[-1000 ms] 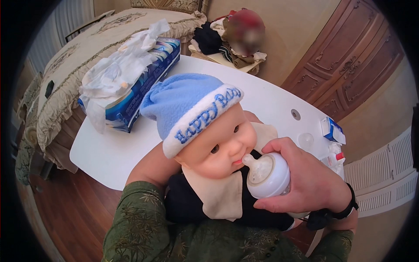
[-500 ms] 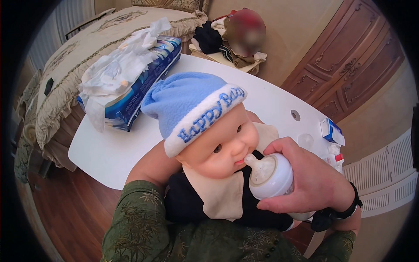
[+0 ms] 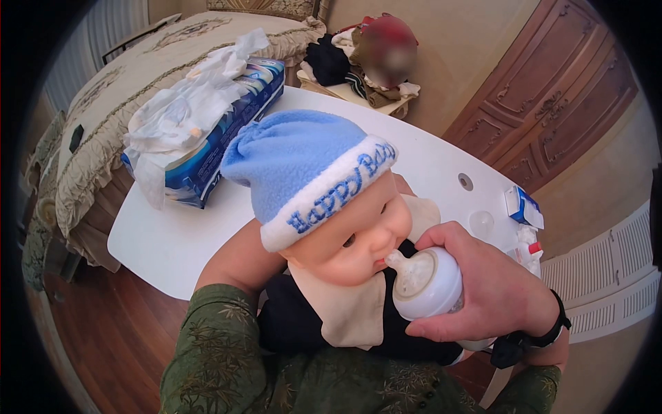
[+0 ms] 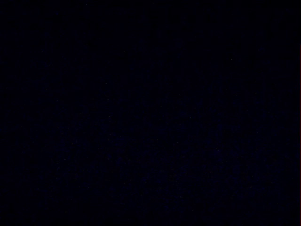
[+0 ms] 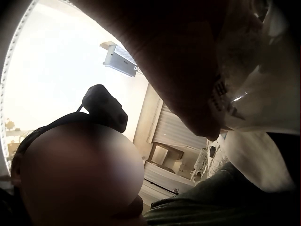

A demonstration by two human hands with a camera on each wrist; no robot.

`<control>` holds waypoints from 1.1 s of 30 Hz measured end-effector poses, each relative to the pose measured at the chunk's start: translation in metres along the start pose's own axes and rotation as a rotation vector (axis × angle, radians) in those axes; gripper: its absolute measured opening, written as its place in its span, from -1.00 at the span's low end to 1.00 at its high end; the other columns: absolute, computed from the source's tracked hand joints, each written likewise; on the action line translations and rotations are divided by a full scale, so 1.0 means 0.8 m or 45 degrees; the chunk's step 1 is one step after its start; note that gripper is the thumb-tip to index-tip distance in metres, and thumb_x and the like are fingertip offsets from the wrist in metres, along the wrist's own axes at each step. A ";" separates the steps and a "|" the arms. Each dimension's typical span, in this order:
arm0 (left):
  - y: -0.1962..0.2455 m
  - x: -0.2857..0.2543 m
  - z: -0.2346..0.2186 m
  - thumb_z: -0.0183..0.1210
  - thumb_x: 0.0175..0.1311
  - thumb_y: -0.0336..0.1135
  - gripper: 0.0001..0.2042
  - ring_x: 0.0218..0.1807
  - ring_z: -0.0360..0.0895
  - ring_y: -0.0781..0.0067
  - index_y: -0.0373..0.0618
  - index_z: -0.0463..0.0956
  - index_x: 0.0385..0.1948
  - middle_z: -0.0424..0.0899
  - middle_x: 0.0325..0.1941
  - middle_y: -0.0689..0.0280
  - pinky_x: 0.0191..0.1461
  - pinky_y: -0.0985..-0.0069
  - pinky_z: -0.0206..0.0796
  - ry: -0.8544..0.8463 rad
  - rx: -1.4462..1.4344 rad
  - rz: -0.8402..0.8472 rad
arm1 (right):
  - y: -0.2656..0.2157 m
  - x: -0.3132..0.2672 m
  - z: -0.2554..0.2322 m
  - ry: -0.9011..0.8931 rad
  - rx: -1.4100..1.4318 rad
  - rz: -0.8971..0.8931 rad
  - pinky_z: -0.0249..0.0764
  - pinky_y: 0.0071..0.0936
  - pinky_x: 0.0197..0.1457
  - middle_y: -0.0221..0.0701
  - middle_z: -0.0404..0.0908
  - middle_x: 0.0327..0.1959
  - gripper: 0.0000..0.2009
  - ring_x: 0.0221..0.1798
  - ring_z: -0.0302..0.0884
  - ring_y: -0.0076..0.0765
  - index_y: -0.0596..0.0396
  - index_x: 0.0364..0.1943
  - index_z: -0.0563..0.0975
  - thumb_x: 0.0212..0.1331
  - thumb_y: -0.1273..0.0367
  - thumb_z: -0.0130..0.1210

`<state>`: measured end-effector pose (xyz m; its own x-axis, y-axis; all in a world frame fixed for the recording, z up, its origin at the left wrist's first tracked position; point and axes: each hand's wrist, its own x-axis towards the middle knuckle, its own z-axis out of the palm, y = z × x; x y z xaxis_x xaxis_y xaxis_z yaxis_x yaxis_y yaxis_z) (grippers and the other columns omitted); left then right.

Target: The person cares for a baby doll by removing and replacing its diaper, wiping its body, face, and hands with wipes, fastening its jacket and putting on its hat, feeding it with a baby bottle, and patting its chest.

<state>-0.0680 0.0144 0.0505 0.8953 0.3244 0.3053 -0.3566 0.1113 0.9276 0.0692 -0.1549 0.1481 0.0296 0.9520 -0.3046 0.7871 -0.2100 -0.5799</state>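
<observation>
A baby doll (image 3: 331, 255) in a blue hat (image 3: 303, 162) with a white lettered band lies against the person's front. It wears a beige bib (image 3: 348, 310) over dark clothes. The person's left arm (image 3: 238, 259) passes behind the doll's head; the left hand is hidden, and the left wrist view is black. My right hand (image 3: 483, 286) grips a baby bottle (image 3: 431, 283), thumb and fingers curled round its white collar. The clear teat (image 3: 403, 265) points at the doll's mouth, its tip right at the lips. In the right wrist view the bottle (image 5: 263, 89) shows dark printed marks.
Behind the doll stands a white table (image 3: 172, 255) with a blue diaper pack (image 3: 227, 131) and loose white diapers (image 3: 179, 114) on top. A small blue-and-white box (image 3: 524, 207) and a clear dome (image 3: 482, 222) lie at its right end. Beyond are a bed (image 3: 131, 69) and heaped clothes (image 3: 327, 62).
The doll's head has turned and tipped down a little toward the bottle, its hat shifting right. My right hand and the bottle have moved slightly right and keep the teat at the mouth.
</observation>
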 end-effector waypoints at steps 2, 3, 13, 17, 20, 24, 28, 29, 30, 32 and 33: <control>0.000 -0.001 0.001 0.19 0.09 -0.42 -0.58 0.03 0.50 0.49 -0.18 0.48 0.06 0.59 -0.05 0.29 0.20 0.55 0.28 0.001 0.006 0.000 | 0.000 -0.002 0.000 0.000 0.004 0.005 0.47 -0.27 -0.02 0.01 0.55 -0.17 -0.29 -0.09 0.57 0.04 0.24 0.03 0.28 -0.14 0.13 0.39; 0.000 -0.002 0.000 0.19 0.09 -0.42 -0.58 0.03 0.50 0.49 -0.18 0.48 0.06 0.59 -0.05 0.29 0.20 0.55 0.28 0.001 0.009 0.000 | 0.000 -0.004 0.000 0.010 -0.013 0.001 0.47 -0.27 -0.02 0.01 0.55 -0.17 -0.28 -0.09 0.57 0.04 0.24 0.03 0.27 -0.14 0.12 0.39; 0.003 -0.003 -0.002 0.18 0.10 -0.41 -0.59 0.03 0.50 0.49 -0.19 0.47 0.05 0.58 -0.04 0.28 0.20 0.54 0.28 0.004 0.029 0.003 | 0.003 -0.011 0.002 0.058 -0.085 -0.015 0.48 -0.25 -0.05 0.02 0.56 -0.18 -0.28 -0.10 0.57 0.09 0.22 0.03 0.27 -0.14 0.11 0.39; 0.004 0.000 -0.002 0.17 0.10 -0.41 -0.59 0.03 0.49 0.48 -0.19 0.47 0.05 0.58 -0.04 0.28 0.20 0.54 0.28 -0.001 0.040 0.009 | 0.004 -0.011 0.002 0.059 -0.077 -0.024 0.47 -0.25 -0.05 0.02 0.56 -0.19 -0.28 -0.10 0.57 0.09 0.22 0.03 0.27 -0.13 0.11 0.39; 0.004 -0.002 0.002 0.17 0.11 -0.40 -0.60 0.03 0.49 0.48 -0.19 0.47 0.05 0.58 -0.04 0.27 0.20 0.54 0.28 -0.003 0.046 0.015 | 0.003 -0.011 0.001 0.058 -0.061 -0.021 0.47 -0.26 -0.05 0.02 0.55 -0.19 -0.29 -0.11 0.57 0.09 0.22 0.03 0.27 -0.13 0.11 0.38; 0.003 -0.001 0.002 0.16 0.11 -0.40 -0.60 0.03 0.49 0.48 -0.20 0.47 0.05 0.58 -0.04 0.27 0.20 0.53 0.28 -0.002 0.049 0.022 | 0.003 -0.008 0.002 0.050 -0.054 -0.020 0.46 -0.25 -0.05 0.02 0.55 -0.20 -0.29 -0.11 0.56 0.10 0.23 0.03 0.27 -0.12 0.11 0.37; 0.002 0.003 0.003 0.16 0.12 -0.40 -0.60 0.03 0.49 0.48 -0.20 0.47 0.05 0.58 -0.04 0.27 0.20 0.53 0.28 0.003 0.052 0.025 | 0.002 -0.006 0.002 0.040 -0.067 -0.009 0.45 -0.24 -0.04 0.04 0.55 -0.19 -0.29 -0.10 0.55 0.12 0.23 0.03 0.27 -0.12 0.12 0.37; 0.002 0.003 0.001 0.16 0.12 -0.39 -0.60 0.03 0.49 0.48 -0.20 0.47 0.05 0.58 -0.04 0.27 0.20 0.53 0.28 0.005 0.052 0.026 | 0.001 -0.005 0.002 0.039 -0.067 -0.008 0.45 -0.24 -0.04 0.04 0.55 -0.19 -0.29 -0.10 0.55 0.12 0.23 0.03 0.27 -0.12 0.12 0.37; 0.002 0.002 0.001 0.16 0.12 -0.39 -0.61 0.03 0.49 0.48 -0.20 0.47 0.05 0.58 -0.04 0.27 0.20 0.53 0.28 0.007 0.053 0.027 | 0.001 -0.004 0.002 0.040 -0.071 -0.010 0.45 -0.24 -0.04 0.04 0.54 -0.19 -0.29 -0.09 0.55 0.12 0.23 0.03 0.27 -0.12 0.12 0.37; 0.002 0.001 0.000 0.15 0.12 -0.39 -0.61 0.03 0.49 0.48 -0.21 0.47 0.05 0.58 -0.04 0.27 0.20 0.53 0.28 0.010 0.054 0.030 | 0.001 -0.003 0.001 0.041 -0.076 -0.010 0.45 -0.24 -0.03 0.04 0.54 -0.19 -0.29 -0.09 0.54 0.12 0.23 0.03 0.27 -0.12 0.12 0.37; 0.002 0.002 0.000 0.15 0.12 -0.39 -0.61 0.03 0.49 0.47 -0.21 0.47 0.05 0.57 -0.04 0.26 0.20 0.53 0.28 0.010 0.055 0.031 | 0.001 -0.003 0.001 0.046 -0.076 -0.023 0.45 -0.24 -0.03 0.04 0.54 -0.19 -0.29 -0.09 0.54 0.12 0.23 0.03 0.27 -0.12 0.12 0.37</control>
<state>-0.0674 0.0153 0.0523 0.8842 0.3342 0.3263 -0.3664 0.0630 0.9283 0.0697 -0.1575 0.1477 0.0365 0.9630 -0.2669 0.8231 -0.1804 -0.5384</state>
